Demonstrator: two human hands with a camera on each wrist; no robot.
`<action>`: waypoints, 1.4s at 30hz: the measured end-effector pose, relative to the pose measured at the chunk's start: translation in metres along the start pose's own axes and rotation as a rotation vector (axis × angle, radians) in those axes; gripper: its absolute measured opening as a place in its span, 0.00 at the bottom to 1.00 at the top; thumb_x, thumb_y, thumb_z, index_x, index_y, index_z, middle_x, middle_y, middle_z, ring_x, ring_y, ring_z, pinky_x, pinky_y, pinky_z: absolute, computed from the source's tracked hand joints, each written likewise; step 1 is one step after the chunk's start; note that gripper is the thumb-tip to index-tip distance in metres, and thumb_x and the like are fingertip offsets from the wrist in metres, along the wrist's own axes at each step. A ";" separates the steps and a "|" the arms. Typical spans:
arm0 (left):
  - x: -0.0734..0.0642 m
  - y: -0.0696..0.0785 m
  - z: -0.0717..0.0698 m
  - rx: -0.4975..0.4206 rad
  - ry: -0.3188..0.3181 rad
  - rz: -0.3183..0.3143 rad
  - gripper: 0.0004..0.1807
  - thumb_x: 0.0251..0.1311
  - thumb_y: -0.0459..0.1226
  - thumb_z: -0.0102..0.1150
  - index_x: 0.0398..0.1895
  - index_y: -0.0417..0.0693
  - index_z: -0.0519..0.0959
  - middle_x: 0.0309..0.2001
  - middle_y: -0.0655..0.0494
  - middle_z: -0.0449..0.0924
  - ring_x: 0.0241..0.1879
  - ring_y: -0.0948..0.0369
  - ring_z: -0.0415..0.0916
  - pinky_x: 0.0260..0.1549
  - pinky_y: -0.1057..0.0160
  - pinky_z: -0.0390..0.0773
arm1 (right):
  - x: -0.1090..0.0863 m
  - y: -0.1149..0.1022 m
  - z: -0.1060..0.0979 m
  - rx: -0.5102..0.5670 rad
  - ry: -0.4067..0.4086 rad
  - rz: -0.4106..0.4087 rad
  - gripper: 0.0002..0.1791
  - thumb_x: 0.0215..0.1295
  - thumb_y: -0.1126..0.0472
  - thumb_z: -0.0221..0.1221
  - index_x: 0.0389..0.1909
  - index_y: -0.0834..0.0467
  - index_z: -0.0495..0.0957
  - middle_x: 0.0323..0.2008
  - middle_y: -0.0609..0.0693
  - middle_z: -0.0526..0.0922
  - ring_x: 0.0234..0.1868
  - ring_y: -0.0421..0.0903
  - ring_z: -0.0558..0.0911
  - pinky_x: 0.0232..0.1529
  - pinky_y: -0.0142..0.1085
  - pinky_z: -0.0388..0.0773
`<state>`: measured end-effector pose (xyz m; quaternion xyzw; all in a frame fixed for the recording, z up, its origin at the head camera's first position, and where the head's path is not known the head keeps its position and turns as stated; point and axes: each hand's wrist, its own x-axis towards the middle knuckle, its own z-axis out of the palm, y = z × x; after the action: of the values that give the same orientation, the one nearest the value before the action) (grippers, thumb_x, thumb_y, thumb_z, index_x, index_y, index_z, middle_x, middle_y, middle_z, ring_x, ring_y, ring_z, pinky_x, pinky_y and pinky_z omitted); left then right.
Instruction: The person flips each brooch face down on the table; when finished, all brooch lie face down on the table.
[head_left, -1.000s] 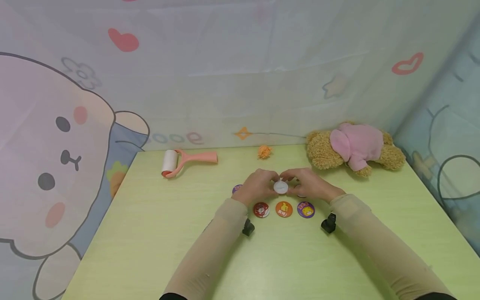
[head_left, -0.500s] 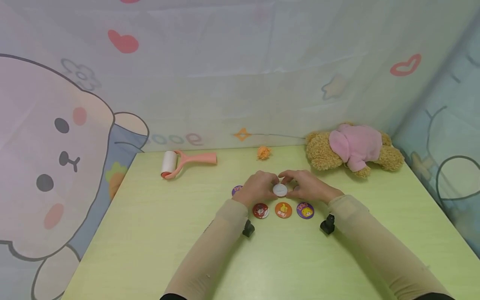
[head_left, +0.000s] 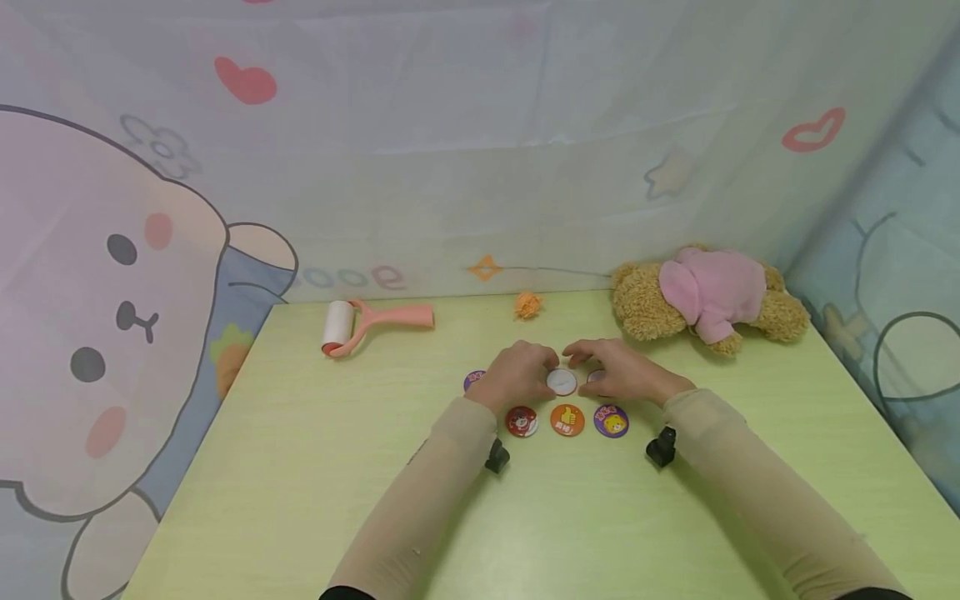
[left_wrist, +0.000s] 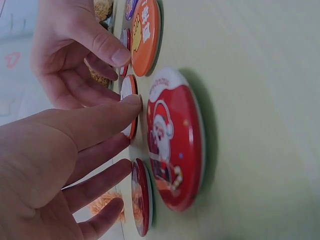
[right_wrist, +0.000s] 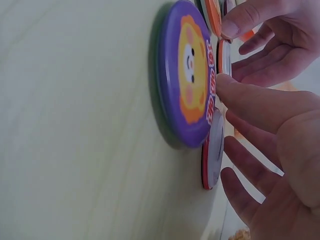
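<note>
A round badge, white back up (head_left: 562, 382), lies flat on the table between my hands. My left hand (head_left: 517, 373) is at its left side, thumb and fingers loosely spread; whether they touch its rim I cannot tell. My right hand (head_left: 621, 372) stands just right of it, slightly apart, fingers relaxed. Another pale-backed badge (right_wrist: 215, 150) lies partly under the right hand. In front is a row: a red Santa badge (left_wrist: 172, 140), an orange thumbs-up badge (head_left: 567, 421) and a purple badge with a yellow animal face (right_wrist: 187, 75). A purple badge (head_left: 474, 381) shows beside my left hand.
A pink-handled lint roller (head_left: 378, 321) lies at the back left of the table (head_left: 300, 467). A small orange fuzzy object (head_left: 528, 306) sits at the back middle. A plush bear in a pink top (head_left: 712, 292) lies at the back right, by the printed curtain (head_left: 450, 167).
The white-backed badge, held between both hands before, now rests flat on the table. My right hand has drawn back slightly to the right, and the left hand's fingers have loosened.
</note>
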<state>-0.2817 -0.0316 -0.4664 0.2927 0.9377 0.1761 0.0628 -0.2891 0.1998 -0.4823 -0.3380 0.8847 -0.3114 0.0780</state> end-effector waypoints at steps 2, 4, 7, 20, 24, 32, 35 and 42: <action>0.000 0.000 0.000 0.015 -0.003 -0.001 0.21 0.56 0.41 0.79 0.52 0.47 0.87 0.47 0.57 0.89 0.44 0.59 0.82 0.47 0.61 0.82 | -0.002 0.002 -0.002 -0.014 0.003 0.001 0.34 0.60 0.64 0.75 0.67 0.63 0.76 0.54 0.56 0.87 0.56 0.55 0.85 0.57 0.52 0.81; 0.001 0.001 0.000 0.028 -0.004 -0.002 0.21 0.56 0.42 0.80 0.53 0.48 0.87 0.48 0.57 0.89 0.46 0.59 0.83 0.48 0.61 0.82 | -0.004 0.004 -0.004 -0.021 0.006 0.004 0.34 0.60 0.63 0.75 0.67 0.62 0.77 0.54 0.55 0.87 0.58 0.55 0.85 0.59 0.53 0.80; 0.001 0.001 0.000 0.037 -0.006 0.004 0.22 0.56 0.42 0.80 0.53 0.48 0.87 0.48 0.58 0.89 0.47 0.59 0.83 0.49 0.61 0.82 | -0.009 0.007 -0.006 -0.022 0.009 0.003 0.33 0.59 0.62 0.76 0.66 0.62 0.78 0.54 0.53 0.88 0.58 0.54 0.85 0.60 0.53 0.80; 0.002 0.001 0.000 0.047 -0.007 0.010 0.21 0.57 0.42 0.79 0.54 0.49 0.87 0.50 0.58 0.89 0.48 0.59 0.84 0.49 0.59 0.83 | -0.016 0.013 -0.011 -0.007 0.003 0.020 0.30 0.60 0.63 0.75 0.63 0.61 0.80 0.52 0.51 0.89 0.57 0.53 0.85 0.61 0.54 0.79; 0.001 0.001 0.001 0.045 -0.009 0.006 0.22 0.56 0.42 0.79 0.53 0.49 0.87 0.50 0.58 0.89 0.48 0.60 0.84 0.49 0.60 0.82 | -0.016 0.014 -0.011 -0.008 0.002 0.024 0.29 0.60 0.62 0.75 0.63 0.61 0.80 0.51 0.50 0.89 0.56 0.52 0.86 0.60 0.53 0.80; -0.001 0.000 -0.002 0.017 -0.014 -0.011 0.24 0.56 0.42 0.79 0.56 0.49 0.86 0.51 0.57 0.88 0.49 0.59 0.83 0.51 0.60 0.82 | -0.011 0.007 -0.012 -0.010 0.008 0.013 0.29 0.60 0.60 0.76 0.63 0.61 0.81 0.52 0.51 0.89 0.56 0.54 0.85 0.60 0.54 0.80; -0.004 -0.001 -0.004 -0.012 -0.018 -0.027 0.25 0.57 0.42 0.79 0.58 0.49 0.85 0.53 0.56 0.88 0.52 0.57 0.82 0.54 0.58 0.81 | -0.008 0.004 -0.011 -0.013 0.009 0.006 0.30 0.60 0.60 0.76 0.63 0.61 0.81 0.53 0.51 0.89 0.58 0.54 0.85 0.60 0.55 0.80; -0.011 -0.010 -0.010 -0.065 -0.021 -0.049 0.25 0.59 0.40 0.77 0.60 0.47 0.84 0.57 0.54 0.86 0.54 0.56 0.81 0.56 0.57 0.80 | 0.001 -0.003 -0.006 -0.011 0.008 -0.016 0.29 0.62 0.60 0.75 0.63 0.60 0.81 0.56 0.53 0.87 0.59 0.55 0.84 0.58 0.54 0.81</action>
<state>-0.2799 -0.0483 -0.4604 0.2692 0.9377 0.2019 0.0863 -0.2899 0.2001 -0.4756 -0.3444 0.8840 -0.3083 0.0700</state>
